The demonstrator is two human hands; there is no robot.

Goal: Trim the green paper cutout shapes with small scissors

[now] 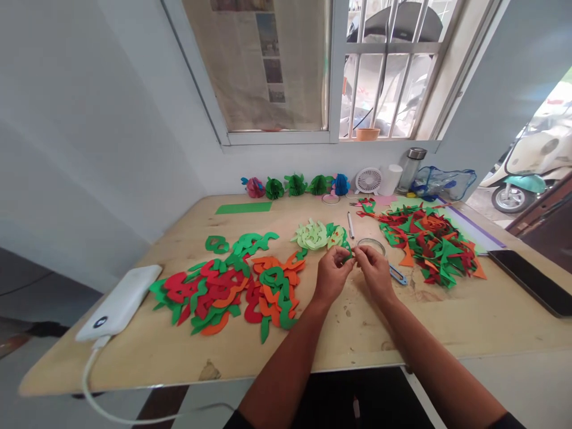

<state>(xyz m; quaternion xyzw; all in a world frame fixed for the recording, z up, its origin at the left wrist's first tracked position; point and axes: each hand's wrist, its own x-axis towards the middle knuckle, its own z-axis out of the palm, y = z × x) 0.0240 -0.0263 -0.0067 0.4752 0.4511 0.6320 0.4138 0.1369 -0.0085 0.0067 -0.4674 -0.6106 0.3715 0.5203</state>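
Nearest edge: white power bank (120, 301), far L of pen (351, 226). Red/orange/green cutouts (223, 286) L of and nearer than pen, prob. kept apart from scraps (431, 238) on its R so shapes don't mix. Phone (531, 281) beyond scraps, far R of pen. Blue cutter (397, 274) nearer than pen, slightly R, prob. in easy reach. Just nearer than pen, L hand (333, 271) has green paper piece (348, 251) in narrow pinch, prob. for fine control; R hand (373, 269) fingertips close by, can't tell if gripping. Farther than pen: paper balls (296, 185) by wall, prob. out of the way.
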